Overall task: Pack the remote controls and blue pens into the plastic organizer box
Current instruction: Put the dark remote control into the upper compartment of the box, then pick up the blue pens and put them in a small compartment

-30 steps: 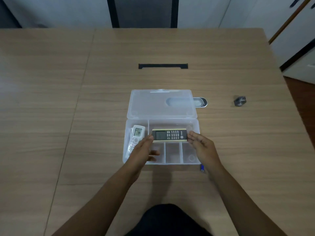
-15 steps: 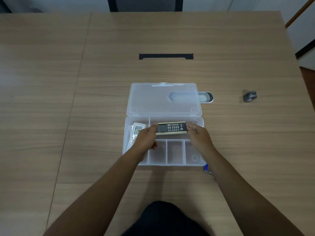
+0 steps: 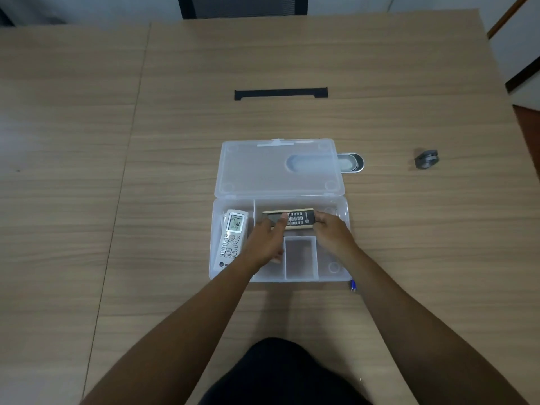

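A clear plastic organizer box [image 3: 214, 244] lies open on the table, its lid [image 3: 263, 171] folded back. A white remote [image 3: 232, 239] lies in the box's long left compartment. A dark remote with a tan edge [image 3: 295, 219] lies crosswise in the wide rear compartment. My left hand [image 3: 264, 242] holds its left end, thumb on its face. My right hand [image 3: 330, 232] grips its right end. The tip of a blue pen [image 3: 353, 285] shows by the box's front right corner, mostly hidden under my right forearm.
A silver oval case [image 3: 353, 162] sticks out from under the lid's right side. A small dark grey object [image 3: 426, 159] sits far right. A black cable slot [image 3: 280, 93] is set in the table beyond the box. A chair [image 3: 242, 5] stands at the far edge.
Both hands have carried the dark remote back and down from above the dividers into the rear compartment. The left thumb now rests on its face.
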